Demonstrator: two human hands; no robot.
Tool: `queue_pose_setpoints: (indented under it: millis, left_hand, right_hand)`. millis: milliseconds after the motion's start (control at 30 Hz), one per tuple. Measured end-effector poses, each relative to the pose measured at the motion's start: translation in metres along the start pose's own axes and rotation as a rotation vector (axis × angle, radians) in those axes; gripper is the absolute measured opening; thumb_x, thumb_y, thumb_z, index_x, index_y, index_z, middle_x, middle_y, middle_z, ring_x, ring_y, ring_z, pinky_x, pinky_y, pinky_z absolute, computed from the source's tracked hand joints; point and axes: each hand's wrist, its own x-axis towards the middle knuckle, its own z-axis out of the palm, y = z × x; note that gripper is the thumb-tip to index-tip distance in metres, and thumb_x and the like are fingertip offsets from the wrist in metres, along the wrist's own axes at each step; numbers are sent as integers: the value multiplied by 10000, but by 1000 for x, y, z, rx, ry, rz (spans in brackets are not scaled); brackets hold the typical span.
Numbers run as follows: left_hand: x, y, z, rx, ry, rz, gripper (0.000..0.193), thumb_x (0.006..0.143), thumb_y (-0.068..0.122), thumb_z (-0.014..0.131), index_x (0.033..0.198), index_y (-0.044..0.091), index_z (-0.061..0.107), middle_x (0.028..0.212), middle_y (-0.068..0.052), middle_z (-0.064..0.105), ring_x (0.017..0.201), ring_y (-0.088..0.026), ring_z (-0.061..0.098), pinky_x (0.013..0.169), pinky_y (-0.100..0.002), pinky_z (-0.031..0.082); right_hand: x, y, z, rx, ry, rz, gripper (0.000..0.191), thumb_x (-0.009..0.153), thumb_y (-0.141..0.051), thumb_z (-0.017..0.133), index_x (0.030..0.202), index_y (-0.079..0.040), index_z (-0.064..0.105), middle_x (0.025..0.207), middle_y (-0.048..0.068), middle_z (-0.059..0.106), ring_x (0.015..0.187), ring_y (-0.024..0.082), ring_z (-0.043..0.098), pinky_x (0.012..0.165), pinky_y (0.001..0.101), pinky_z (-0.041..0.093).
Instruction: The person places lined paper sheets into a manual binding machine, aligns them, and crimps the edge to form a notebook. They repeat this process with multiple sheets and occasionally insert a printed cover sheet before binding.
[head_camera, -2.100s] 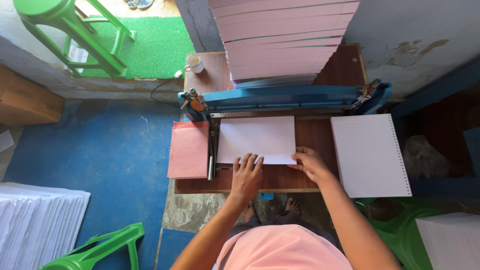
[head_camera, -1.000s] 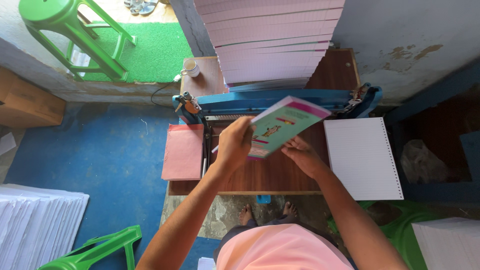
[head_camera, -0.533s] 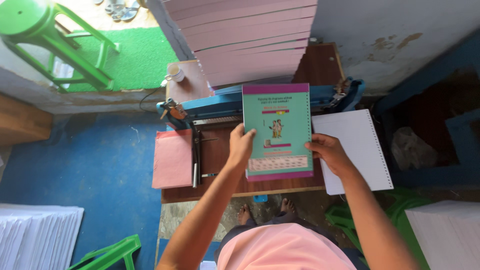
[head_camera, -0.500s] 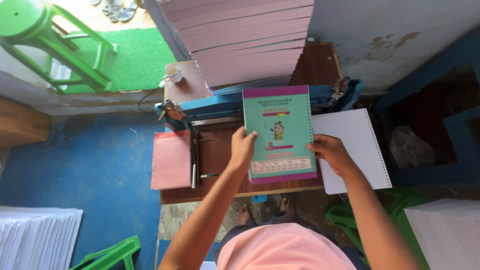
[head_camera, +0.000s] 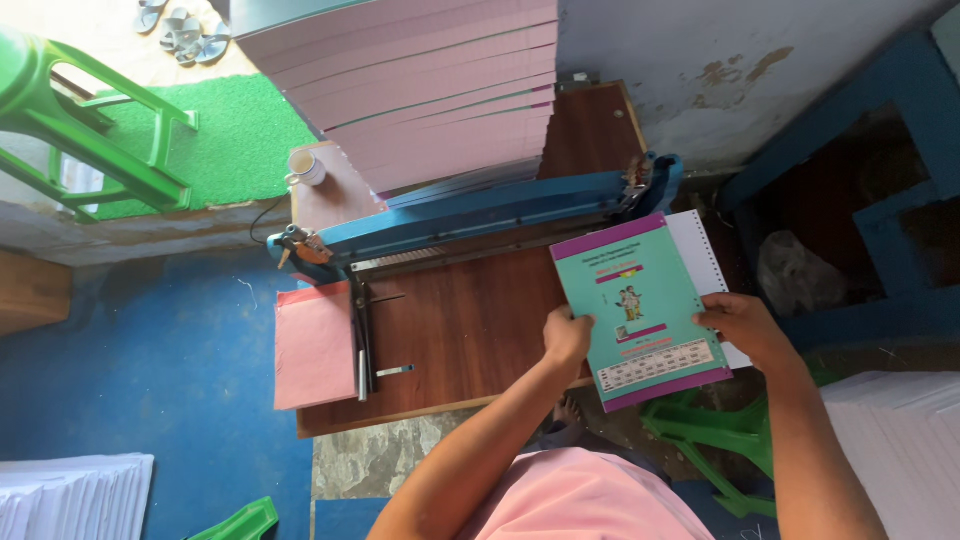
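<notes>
Holding a teal booklet (head_camera: 643, 310) with a purple edge, you have it lifted above the right end of the brown wooden table (head_camera: 470, 330). Your left hand (head_camera: 566, 335) pinches the booklet's left edge, thumb on top. Your right hand (head_camera: 738, 325) grips the right edge, fingers curled around it. Both hands are closed on the booklet.

The booklet looks put together, with its cover on. It seems to be on its way off the table. It is not set down yet. It hangs over a white sheet stack with punched holes (head_camera: 705, 270), just past the table's right end. I cannot tell if more booklets are left to do.

On the table's far side sits 1 long blue punching machine (head_camera: 470, 220). Behind it stands a tall stack of pink paper (head_camera: 420, 90). A small white cup (head_camera: 305, 168) stands at the table's far left corner. A pink sheet pile (head_camera: 312, 345) lies on the table's left end, beside a black metal guide (head_camera: 362, 340).

A green plastic stool (head_camera: 710, 425) sits under the booklet, near the table's right side. White paper stacks (head_camera: 900, 440) lie further right. Nothing blocks your hands.
</notes>
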Motion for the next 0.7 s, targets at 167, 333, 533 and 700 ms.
queue_pose_setpoints:
  millis: [167, 333, 533, 700]
  left_hand:
    - [10, 17, 36, 196, -52, -16, 287, 890, 178, 663, 1128, 26, 716, 1067, -182, 757, 987, -305, 745, 857, -415, 571]
    - [26, 28, 59, 341, -23, 27, 311, 846, 204, 694, 1122, 63, 726, 1115, -171, 753, 1075, -338, 724, 936, -429, 565]
    - [33, 32, 72, 424, 6, -10, 414, 819, 233, 735, 1204, 96, 665, 1188, -153, 720, 1125, -338, 692, 967, -446, 551]
    - [29, 35, 78, 476, 28, 33, 424, 845, 222, 677, 1253, 115, 638, 1205, -151, 720, 1136, -346, 693, 968, -457, 553]
  right_hand:
    - [11, 14, -27, -10, 43, 10, 409, 848, -157, 783, 1226, -5, 751, 1009, 146, 769, 852, 244, 665, 722, 409, 511]
    - [24, 18, -39, -63, 105, -51, 500, 835, -127, 801, 1306, -9, 683, 1014, 143, 760, 882, 260, 690, 760, 414, 537]
    - [30, 19, -52, -181, 114, -107, 498, 808, -112, 820, 1282, -15, 703, 1004, 170, 774, 950, 259, 726, 846, 398, 556]
    - [33, 20, -55, -219, 128, -93, 499, 812, -130, 821, 1284, -29, 699, 1006, 156, 774, 952, 260, 739, 844, 403, 572]
